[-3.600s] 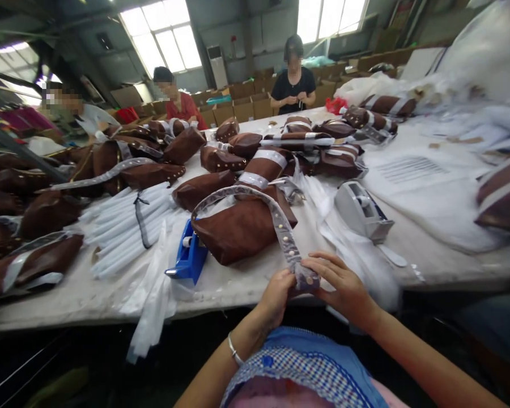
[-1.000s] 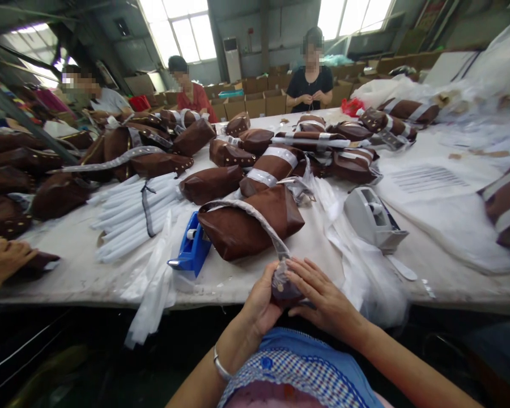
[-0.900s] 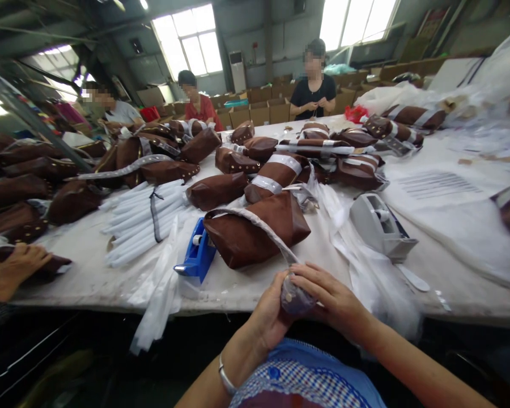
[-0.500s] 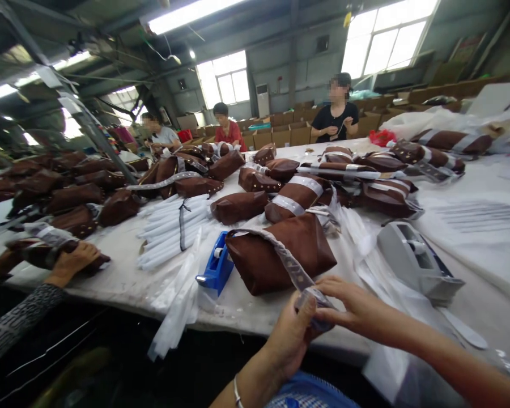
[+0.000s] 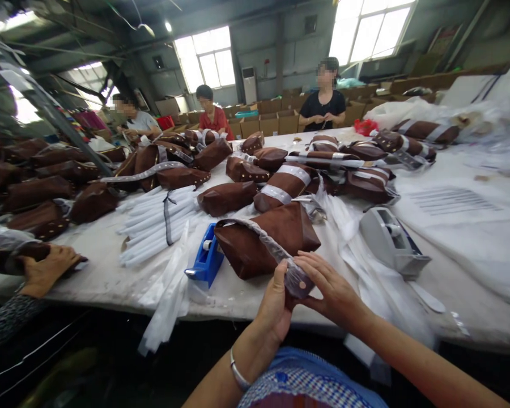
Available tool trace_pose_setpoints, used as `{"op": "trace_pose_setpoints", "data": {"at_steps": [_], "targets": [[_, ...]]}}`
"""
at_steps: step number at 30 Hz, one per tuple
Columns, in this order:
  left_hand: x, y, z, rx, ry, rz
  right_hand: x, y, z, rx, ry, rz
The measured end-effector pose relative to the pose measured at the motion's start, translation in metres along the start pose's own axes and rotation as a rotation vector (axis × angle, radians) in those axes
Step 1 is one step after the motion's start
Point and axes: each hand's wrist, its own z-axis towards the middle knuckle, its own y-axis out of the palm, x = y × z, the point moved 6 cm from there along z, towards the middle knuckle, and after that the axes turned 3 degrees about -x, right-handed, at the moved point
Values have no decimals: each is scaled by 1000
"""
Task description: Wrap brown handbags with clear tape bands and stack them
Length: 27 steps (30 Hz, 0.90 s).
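A brown bag lies on the table in front of me, and a strap wrapped in clear plastic runs across it toward me. My left hand grips the strap's near end, thumb on top. On the other side of that end, my right hand closes its fingers on it. The plastic around the end is bunched, and a round stud shows through. To the left of the bag stands a blue tape dispenser; a grey tape dispenser is at the right.
Several brown bags cover the table's far side. White rolled tubes tied with a black band lie left, beside loose plastic strips. A co-worker's hand holds another bag at far left. Several people work across the table.
Both hands have shifted nearer the bag with the strap end, which is turned so a stud faces up. The view has swung slightly right. At far left, the co-worker still holds a bag.
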Motion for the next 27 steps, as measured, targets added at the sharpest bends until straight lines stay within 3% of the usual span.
{"op": "trace_pose_setpoints", "data": {"at_steps": [5, 12, 14, 16, 18, 22, 24, 27], "targets": [[7, -2, 0, -104, 71, 122, 0, -7, 9, -45, 16, 30], [18, -7, 3, -49, 168, 169, -1, -18, 31, -306, 162, 113], [24, -5, 5, -15, 227, 145, 4, -19, 30, -258, 250, 150], [31, -3, 6, 17, 305, 138, 9, -17, 23, -126, 380, 260], [35, -1, 9, 36, 379, 138, 13, -5, 12, -11, 533, 529], [29, 0, 14, 30, 509, 179, 4, 33, -3, 65, 793, 1165], [24, -1, 15, 26, 564, 245, 1, 38, -3, 124, 849, 1216], [20, -3, 13, -12, 610, 336, 7, 22, 3, 148, 809, 967]]}}
